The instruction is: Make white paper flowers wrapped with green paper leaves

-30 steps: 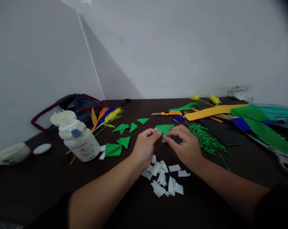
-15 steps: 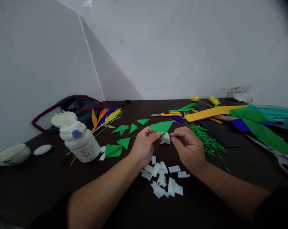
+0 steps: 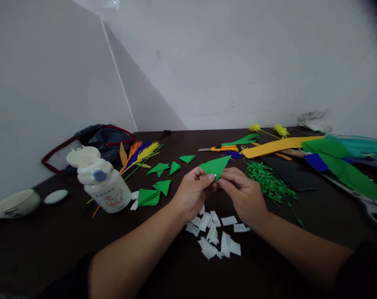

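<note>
A: Biggest first: how's the dark table [image 3: 263, 270] laid out?
B: Materials are spread about w/ a work spot centred b/w the arms, prob. for easy reach.
A: Flip-lid bottle [image 3: 109, 193]?
B: Set at left, lid open; prob. parked clear of the forearms.
A: Hands?
B: Held close together, mid-table. W/ the L hand [image 3: 191, 189], a green triangle [image 3: 216, 166] (crepe paper or felt, can't tell) is pinched low, thumb vs. fingers, so its pointed end is left free, up & right. W/ the R hand [image 3: 244, 195], thumb & forefinger are set at its lower corner; whether it's gripped there can't be told.
A: Utility knife [image 3: 225, 148]?
B: Laid beyond the hands, blade pointing left, prob. for safety.
A: Folded green stack [image 3: 148, 197]?
B: Placed beside the bottle, apparently for L-side reach.
A: White paper scraps [image 3: 204, 222]?
B: Strewn just nearer the body, prob. to be handy.
A: Smallest?
B: A white speck [image 3: 215, 176], seen at the L thumb tip, against the green; too small to ID.
</note>
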Tool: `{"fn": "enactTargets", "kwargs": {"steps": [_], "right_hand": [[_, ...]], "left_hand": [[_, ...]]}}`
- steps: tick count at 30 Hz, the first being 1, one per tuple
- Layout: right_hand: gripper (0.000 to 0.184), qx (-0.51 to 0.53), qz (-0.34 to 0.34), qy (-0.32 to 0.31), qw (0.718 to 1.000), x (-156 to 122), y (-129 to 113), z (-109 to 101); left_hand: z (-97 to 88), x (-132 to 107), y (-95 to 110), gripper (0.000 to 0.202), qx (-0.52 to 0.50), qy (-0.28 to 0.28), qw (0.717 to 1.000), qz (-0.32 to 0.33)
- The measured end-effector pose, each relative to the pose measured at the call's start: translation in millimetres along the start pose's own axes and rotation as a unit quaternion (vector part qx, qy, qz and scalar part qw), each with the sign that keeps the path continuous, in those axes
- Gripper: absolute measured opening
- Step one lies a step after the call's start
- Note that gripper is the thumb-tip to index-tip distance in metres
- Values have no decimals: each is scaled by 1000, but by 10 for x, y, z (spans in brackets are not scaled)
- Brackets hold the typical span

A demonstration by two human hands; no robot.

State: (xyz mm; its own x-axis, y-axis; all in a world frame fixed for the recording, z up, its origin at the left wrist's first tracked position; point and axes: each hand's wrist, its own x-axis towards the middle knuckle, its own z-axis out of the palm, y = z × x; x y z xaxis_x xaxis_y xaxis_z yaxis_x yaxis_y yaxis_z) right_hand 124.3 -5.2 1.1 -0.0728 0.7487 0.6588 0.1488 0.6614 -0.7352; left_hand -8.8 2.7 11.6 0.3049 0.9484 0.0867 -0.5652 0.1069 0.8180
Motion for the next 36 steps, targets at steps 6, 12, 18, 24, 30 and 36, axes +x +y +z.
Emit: {"fn": "enactTargets", "kwargs": {"steps": [6,12,18,24,30,36], "right_hand": [[9,7,35,-16,999,23,64,-28],[5,67,95,-47,992,19,112,-50],[8,181,177,-67,965,41,103,-22],[8,143,195,-86,967,61,113,-47],[8,-38,169,-119,978,77,111,-81],[8,-115,159,-73,978,95,131,-92]], "left_hand": [[-64,8,19,18,79,-1,997,-9],[-105,29,48,20,114,-19,993,-13],[-126,20,82,17,171,-37,985,4],[-125,2,207,10,296,-79,951,34],[-135,7,207,11,498,-35,853,155],[-152,23,100,13,537,7,832,143]]}}
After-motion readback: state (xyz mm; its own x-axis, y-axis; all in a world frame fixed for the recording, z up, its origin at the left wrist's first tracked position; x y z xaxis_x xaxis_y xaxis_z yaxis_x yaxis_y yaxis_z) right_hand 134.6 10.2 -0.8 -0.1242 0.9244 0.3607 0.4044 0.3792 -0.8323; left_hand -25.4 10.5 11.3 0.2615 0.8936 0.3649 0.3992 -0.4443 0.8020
